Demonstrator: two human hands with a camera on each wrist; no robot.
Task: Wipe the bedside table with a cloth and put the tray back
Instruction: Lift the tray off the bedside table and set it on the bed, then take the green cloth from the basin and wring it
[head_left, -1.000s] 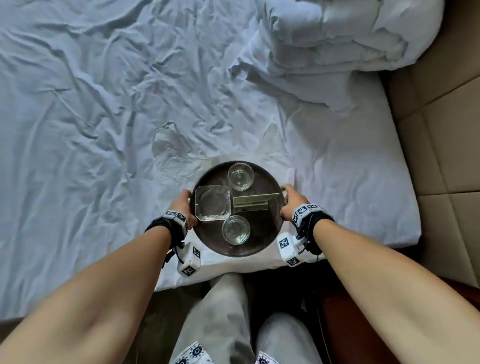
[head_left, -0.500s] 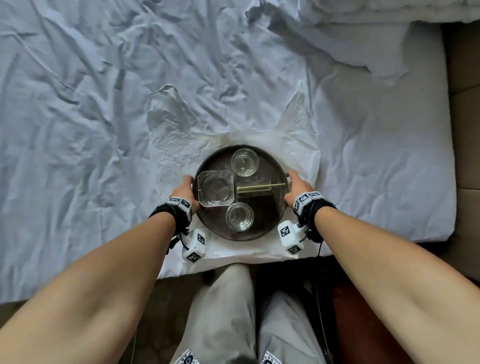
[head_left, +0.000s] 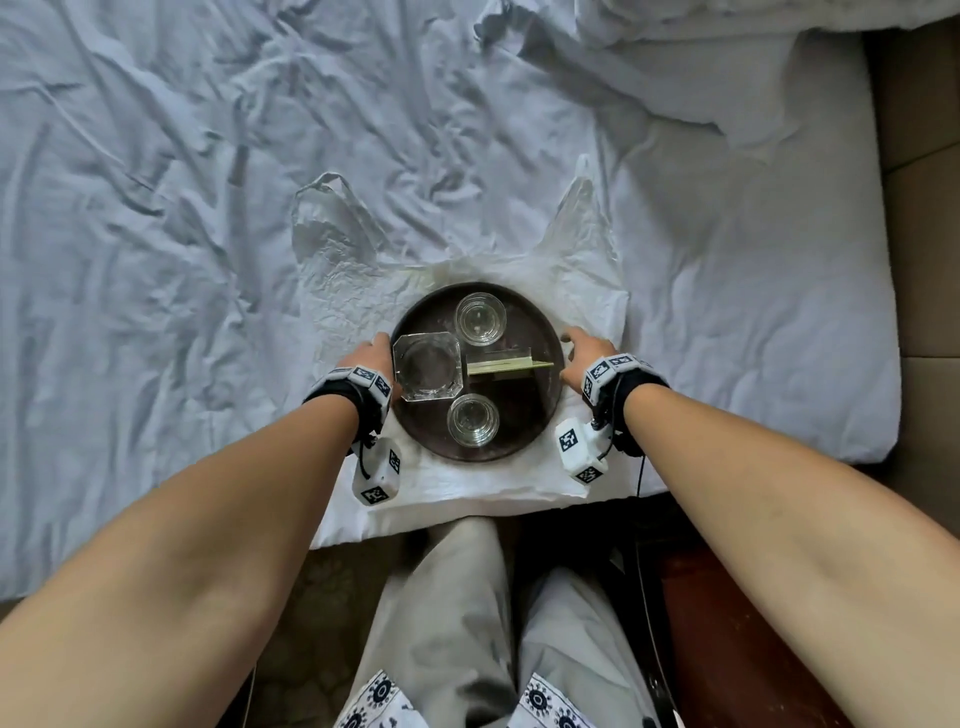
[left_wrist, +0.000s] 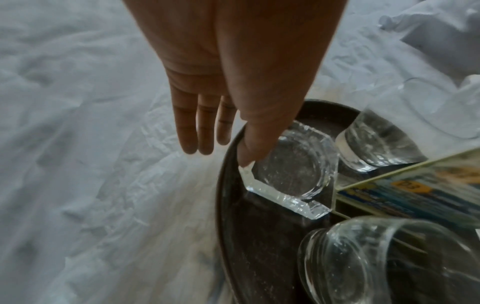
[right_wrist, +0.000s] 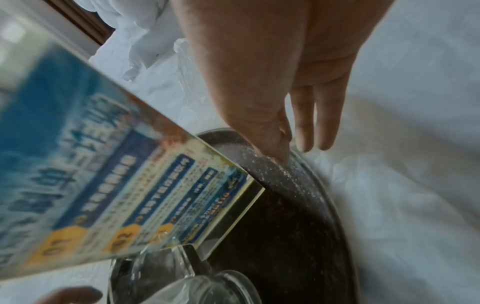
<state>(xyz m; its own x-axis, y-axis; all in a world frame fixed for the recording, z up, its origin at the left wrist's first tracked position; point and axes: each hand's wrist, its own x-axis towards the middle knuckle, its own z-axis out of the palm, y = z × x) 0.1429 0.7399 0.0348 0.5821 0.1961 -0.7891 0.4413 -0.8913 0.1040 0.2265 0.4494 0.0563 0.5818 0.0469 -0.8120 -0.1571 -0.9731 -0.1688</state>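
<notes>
The tray (head_left: 540, 415), round, dark and speckled with a shallow raised rim, sits on a crinkled plastic bag (head_left: 353, 270) on the bed, directly between my hands. My left hand (head_left: 366, 358) and right hand (head_left: 584, 348) flank its opposite edges, equally near, fingers extended, thumbs touching the rim, gripping nothing. It carries two glass tumblers (head_left: 474, 420), a faceted glass ashtray (head_left: 427, 366) and an acrylic card stand (head_left: 506, 364).

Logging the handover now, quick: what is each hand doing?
Left hand: open, fingers straight beside the tray, thumb at its rim.
Right hand: open, fingers straight outside the tray's rim, thumb on it.
</notes>
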